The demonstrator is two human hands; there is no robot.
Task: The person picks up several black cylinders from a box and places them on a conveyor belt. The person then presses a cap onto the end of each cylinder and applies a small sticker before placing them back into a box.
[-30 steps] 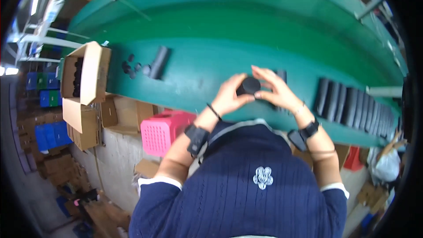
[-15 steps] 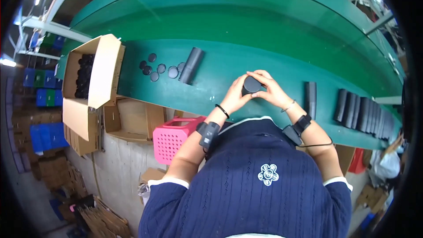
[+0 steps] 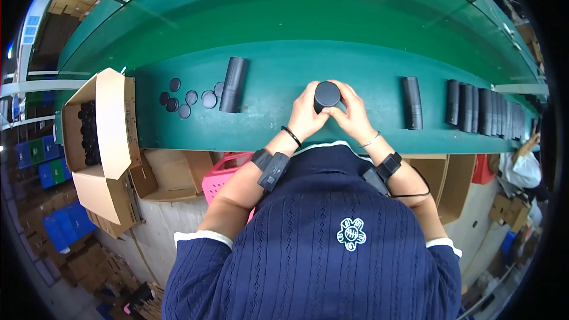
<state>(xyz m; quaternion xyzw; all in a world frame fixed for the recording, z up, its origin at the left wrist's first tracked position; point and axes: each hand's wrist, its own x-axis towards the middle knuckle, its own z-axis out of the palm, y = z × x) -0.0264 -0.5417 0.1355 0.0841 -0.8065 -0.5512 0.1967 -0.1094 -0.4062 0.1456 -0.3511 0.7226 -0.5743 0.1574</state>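
Note:
Both hands are wrapped round a black tube (image 3: pixel 327 94) above the green bench, its round, flat black end turned up toward me. My left hand (image 3: pixel 306 115) closes on its left side, and my right hand (image 3: pixel 352 116) closes on the right with the thumb low at the front. The tube's lower part is hidden by the fingers. Left of my hands, another black tube (image 3: pixel 235 85) lies on the bench beside several loose round black caps (image 3: pixel 191 97). A further black tube (image 3: pixel 412 103) lies to the right of my right hand.
At the far right several black tubes (image 3: pixel 468 108) lie in a row. An open cardboard box (image 3: pixel 114 124) of black pieces stands at the bench's left end. Below the bench edge are a pink plastic stool (image 3: pixel 214 179) and another cardboard box (image 3: pixel 172 175). A person's arm (image 3: pixel 527 145) shows at far right.
The whole view has shifted and turned slightly with my head. Both hands stay closed round the tube, with its flat end still up. The other tubes and the caps keep their arrangement.

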